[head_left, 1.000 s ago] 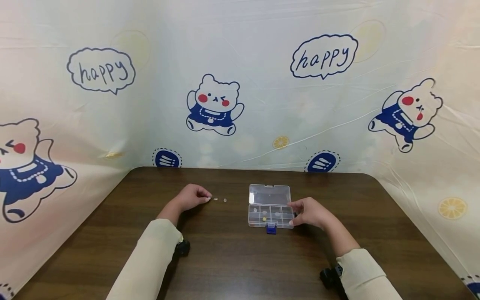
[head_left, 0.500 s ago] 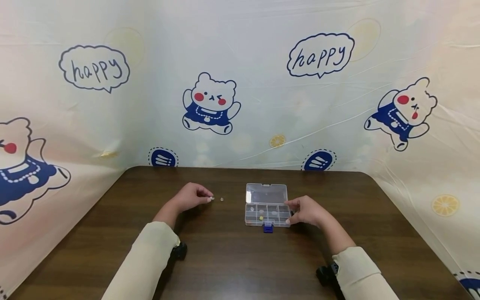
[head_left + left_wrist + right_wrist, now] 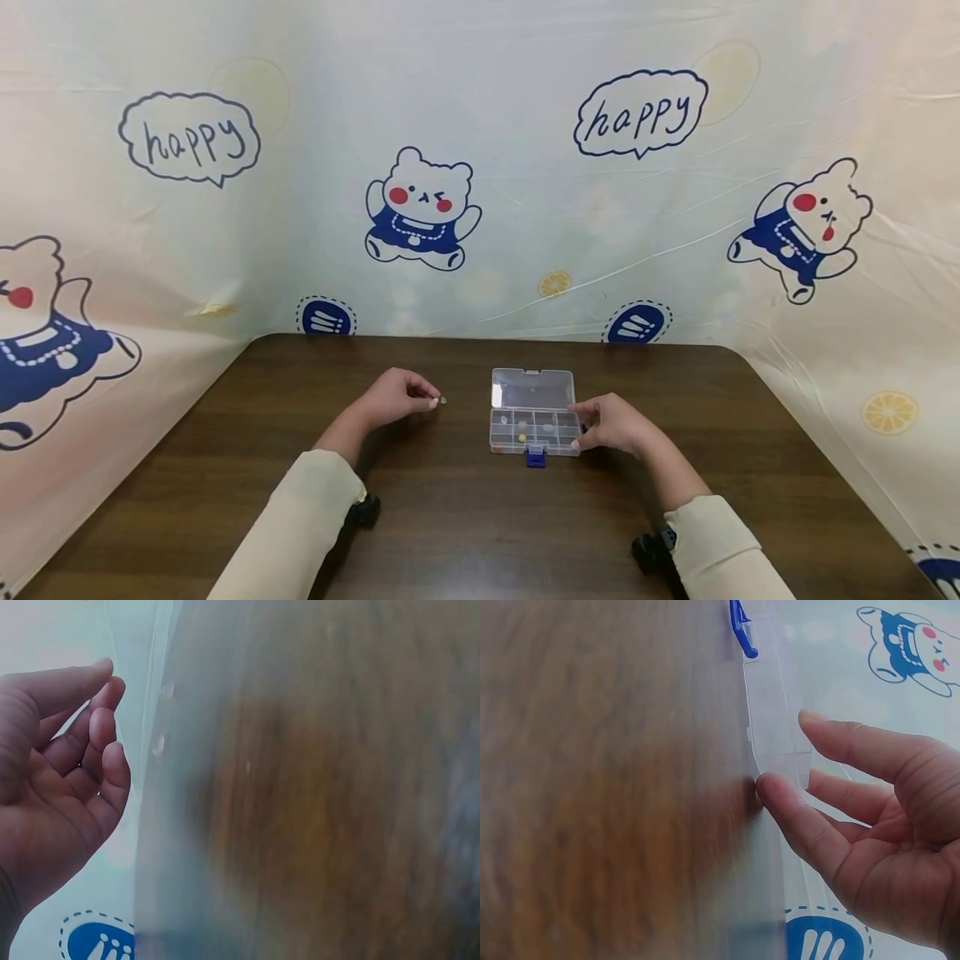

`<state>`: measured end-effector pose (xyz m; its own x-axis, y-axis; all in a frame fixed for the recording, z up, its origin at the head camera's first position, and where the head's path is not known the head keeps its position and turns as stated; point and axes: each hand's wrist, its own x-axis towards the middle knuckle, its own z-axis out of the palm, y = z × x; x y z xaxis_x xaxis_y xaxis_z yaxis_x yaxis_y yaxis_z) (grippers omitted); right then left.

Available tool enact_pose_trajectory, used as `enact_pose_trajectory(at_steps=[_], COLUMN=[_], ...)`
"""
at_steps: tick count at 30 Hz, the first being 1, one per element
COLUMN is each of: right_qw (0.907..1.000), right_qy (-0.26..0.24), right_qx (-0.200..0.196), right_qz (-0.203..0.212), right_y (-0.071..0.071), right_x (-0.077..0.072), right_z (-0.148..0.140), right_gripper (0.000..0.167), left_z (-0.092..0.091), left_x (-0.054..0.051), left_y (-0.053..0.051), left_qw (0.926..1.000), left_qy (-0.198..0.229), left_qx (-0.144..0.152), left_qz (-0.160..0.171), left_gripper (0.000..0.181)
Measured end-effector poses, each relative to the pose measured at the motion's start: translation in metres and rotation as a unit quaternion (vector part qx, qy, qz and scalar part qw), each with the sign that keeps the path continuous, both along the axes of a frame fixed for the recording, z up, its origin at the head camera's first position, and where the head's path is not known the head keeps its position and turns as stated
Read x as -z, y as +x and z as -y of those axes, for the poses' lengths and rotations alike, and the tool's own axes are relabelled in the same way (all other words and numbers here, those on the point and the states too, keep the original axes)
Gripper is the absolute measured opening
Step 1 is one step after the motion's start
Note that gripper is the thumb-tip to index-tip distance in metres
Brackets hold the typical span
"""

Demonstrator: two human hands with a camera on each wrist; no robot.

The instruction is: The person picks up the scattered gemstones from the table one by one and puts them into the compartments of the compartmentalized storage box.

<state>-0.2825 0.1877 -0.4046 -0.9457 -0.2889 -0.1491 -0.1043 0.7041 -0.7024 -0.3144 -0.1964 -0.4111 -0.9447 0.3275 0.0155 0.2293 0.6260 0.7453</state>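
On the brown table in the head view stands a clear compartment box (image 3: pixel 534 431), its lid raised at the back and a blue latch (image 3: pixel 536 457) at the front. My right hand (image 3: pixel 617 427) grips the box's right end between thumb and fingers. Inside are several small pale pieces and a yellow one (image 3: pixel 522 437). My left hand (image 3: pixel 393 398) is beside a tiny clear piece (image 3: pixel 443 400) left of the box. The left wrist view shows the left hand (image 3: pixel 64 765) loosely curled, nothing visible between its fingertips, near two clear pieces (image 3: pixel 169 690) (image 3: pixel 158 745).
The brown tabletop (image 3: pixel 465 517) extends around the box and both hands. Behind it hangs a pale curtain (image 3: pixel 525 183) with printed bears and the word "happy". Each wrist carries a small black device.
The left hand has shifted right, closer to the right-hand clear piece; the other piece is now hidden in the head view. My right hand keeps its grip on the box.
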Motion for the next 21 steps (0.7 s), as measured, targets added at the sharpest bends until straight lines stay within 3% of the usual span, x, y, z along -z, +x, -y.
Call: enact_pose_trajectory(at_steps=[9,16,21], right_qw=[1.0,1.0,0.9999], right_qy=[-0.004,0.0,-0.001], right_qx=[0.002,0.006,0.01], right_qz=[0.001,0.007,0.01], right_y=[-0.001,-0.001,-0.001], right_x=[-0.001,0.0,0.001], right_z=[0.0,0.0,0.0], right_gripper=[0.063,0.063,0.063], left_z=[-0.015,-0.027,-0.032], left_x=[-0.005,-0.01,-0.01], left_y=[0.005,0.008,0.009], left_qw=[0.9998,0.9999,0.9992], left_qy=[0.002,0.006,0.005], left_qx=[0.016,0.015,0.037], left_qz=[-0.012,0.004,-0.012], left_gripper=[0.013,0.013,0.014])
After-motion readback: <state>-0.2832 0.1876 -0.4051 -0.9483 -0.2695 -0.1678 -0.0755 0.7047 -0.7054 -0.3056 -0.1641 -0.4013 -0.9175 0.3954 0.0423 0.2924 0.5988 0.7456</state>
